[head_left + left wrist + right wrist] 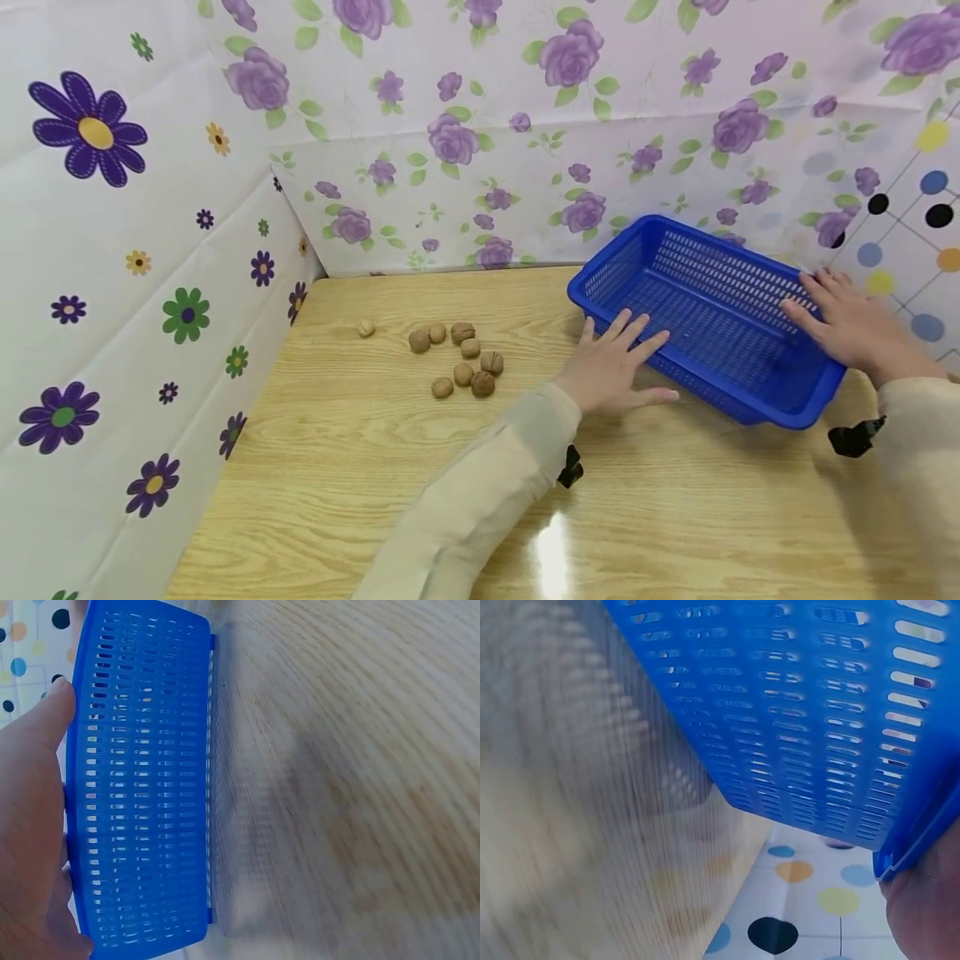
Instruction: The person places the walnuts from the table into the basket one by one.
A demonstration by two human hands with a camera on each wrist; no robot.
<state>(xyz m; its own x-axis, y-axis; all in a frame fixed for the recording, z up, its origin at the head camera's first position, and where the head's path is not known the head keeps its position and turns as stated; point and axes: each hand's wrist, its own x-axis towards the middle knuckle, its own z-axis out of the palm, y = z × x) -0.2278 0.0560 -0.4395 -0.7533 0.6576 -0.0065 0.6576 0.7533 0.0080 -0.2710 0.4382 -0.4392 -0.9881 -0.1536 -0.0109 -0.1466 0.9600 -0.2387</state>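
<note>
A blue plastic basket (720, 392) with slotted walls lies at an angle toward the back right, and nothing shows inside it. My left hand (607, 371) is spread at its near long side, with straight fingers over the rim and the thumb apart from them. In the left wrist view, the left hand (30, 825) lies along the basket's rim. At the right end, my right hand (855, 325) rests on the rim, fingers and thumb reaching over the edge. Only a piece of the right hand (926, 907) shows beside the basket's rim in the right wrist view.
Several walnuts (483, 383) lie in a loose group left of the basket on the wooden table (337, 492). One small nut (366, 328) sits apart, farther left. Patterned sheets (480, 142) stand behind and beside the table.
</note>
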